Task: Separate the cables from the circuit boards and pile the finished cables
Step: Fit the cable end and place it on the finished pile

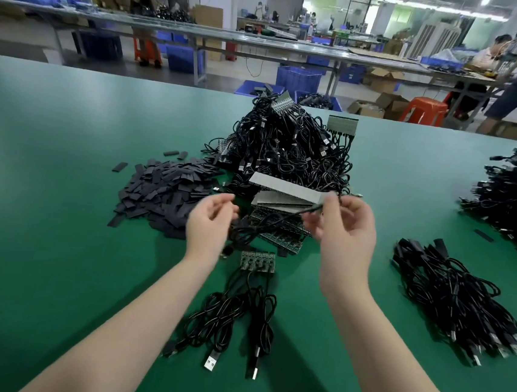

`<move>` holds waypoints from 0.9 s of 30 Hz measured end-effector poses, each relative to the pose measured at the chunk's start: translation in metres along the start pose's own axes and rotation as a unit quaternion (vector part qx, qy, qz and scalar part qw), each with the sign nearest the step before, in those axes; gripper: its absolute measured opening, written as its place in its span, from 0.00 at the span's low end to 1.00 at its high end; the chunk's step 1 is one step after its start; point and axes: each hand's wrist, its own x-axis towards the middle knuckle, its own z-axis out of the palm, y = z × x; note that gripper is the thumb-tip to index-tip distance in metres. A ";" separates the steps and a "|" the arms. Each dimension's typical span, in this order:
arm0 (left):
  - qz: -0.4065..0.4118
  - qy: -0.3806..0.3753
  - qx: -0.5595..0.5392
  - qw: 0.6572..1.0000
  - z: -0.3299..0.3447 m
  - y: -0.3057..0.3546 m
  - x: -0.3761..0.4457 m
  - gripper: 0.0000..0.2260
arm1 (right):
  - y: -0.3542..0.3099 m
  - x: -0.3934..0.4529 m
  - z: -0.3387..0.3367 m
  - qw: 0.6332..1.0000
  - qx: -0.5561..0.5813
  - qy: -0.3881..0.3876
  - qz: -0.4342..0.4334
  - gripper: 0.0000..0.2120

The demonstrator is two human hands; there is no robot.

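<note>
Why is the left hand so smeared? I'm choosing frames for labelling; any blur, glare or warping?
Head view: left hand motion-blurred at the fingers, right hand sharper, pinching a cable; wide-angle lens bows the green table edge; soft glare on the mat at far left; ceiling lights blown out behind.

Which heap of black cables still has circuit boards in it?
The big middle heap, beyond the hands; grey boards poke from it. The right pile shows only cables.
</note>
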 end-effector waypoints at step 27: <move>0.145 -0.021 0.539 0.830 -0.048 -0.022 0.084 0.04 | 0.095 -0.014 -0.051 0.941 -0.306 -0.147 0.005 0.08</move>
